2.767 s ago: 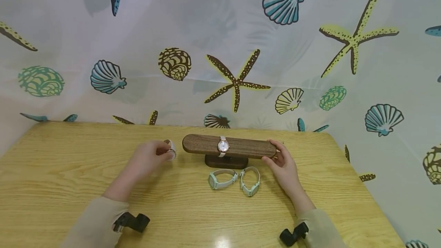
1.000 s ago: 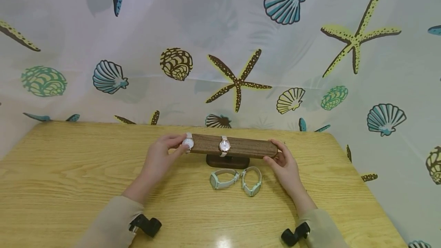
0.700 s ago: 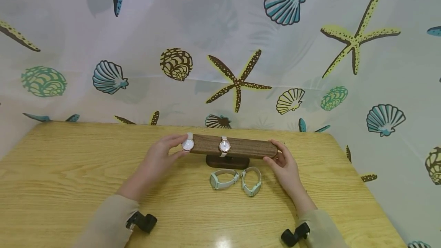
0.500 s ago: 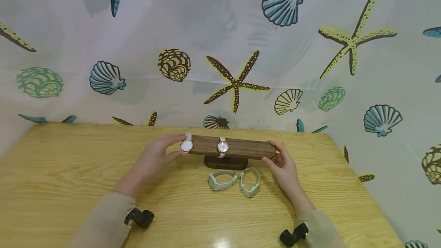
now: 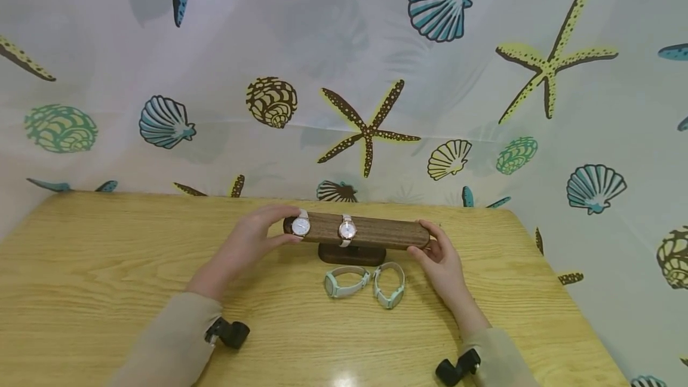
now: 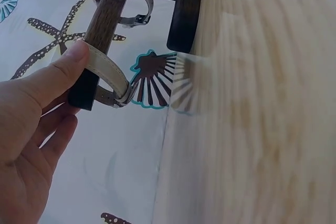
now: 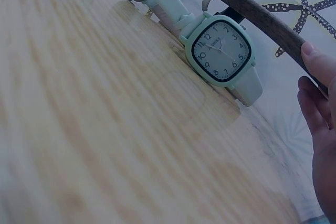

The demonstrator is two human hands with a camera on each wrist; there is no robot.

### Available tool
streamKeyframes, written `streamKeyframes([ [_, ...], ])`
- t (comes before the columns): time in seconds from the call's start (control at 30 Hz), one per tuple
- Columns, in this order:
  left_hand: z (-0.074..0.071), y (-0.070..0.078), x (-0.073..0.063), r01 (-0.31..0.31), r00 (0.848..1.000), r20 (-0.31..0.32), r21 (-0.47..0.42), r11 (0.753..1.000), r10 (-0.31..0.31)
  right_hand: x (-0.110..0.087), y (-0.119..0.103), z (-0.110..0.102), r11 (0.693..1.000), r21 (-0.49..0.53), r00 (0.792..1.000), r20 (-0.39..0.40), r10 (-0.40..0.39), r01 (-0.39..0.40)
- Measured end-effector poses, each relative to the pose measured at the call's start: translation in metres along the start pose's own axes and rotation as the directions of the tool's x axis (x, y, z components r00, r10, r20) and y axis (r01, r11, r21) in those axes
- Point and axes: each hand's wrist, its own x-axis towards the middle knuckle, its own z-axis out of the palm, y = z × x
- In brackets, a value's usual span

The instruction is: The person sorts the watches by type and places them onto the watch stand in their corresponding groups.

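A dark wooden watch stand has a horizontal bar on a base. At the bar's left end, my left hand holds a white-strapped watch between thumb and fingers; its strap loops round the bar in the left wrist view. A second white-strapped watch sits round the bar near its middle. My right hand grips the bar's right end, with its thumb on one side and fingers on the other. The other side of each hand's grip is partly hidden.
Two mint-green watches lie on the table in front of the stand: one on the left and one on the right, whose square dial faces the right wrist camera. A shell-and-starfish cloth hangs behind the wooden table.
My left hand has brought its watch from left of the stand onto the bar's left end, then slid it slightly right, baring the bar's tip. The right hand keeps its grip.
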Motion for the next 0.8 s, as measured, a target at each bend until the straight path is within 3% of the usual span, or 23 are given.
streamKeyframes([
  [0.27,0.010,0.007,0.008,-0.042,0.999,-0.002,-0.024,0.999,0.042,0.000,0.002,0.000,1.000,0.006,1.000,0.003,-0.007,0.007],
  [0.5,0.018,0.012,0.009,-0.096,0.994,-0.053,-0.022,0.995,0.095,0.000,0.002,0.000,1.000,0.008,1.000,0.007,-0.009,0.009],
  [0.8,0.025,0.012,0.007,-0.062,0.996,-0.067,-0.082,0.995,0.056,0.000,0.002,0.000,1.000,0.014,1.000,0.007,-0.021,0.021],
])
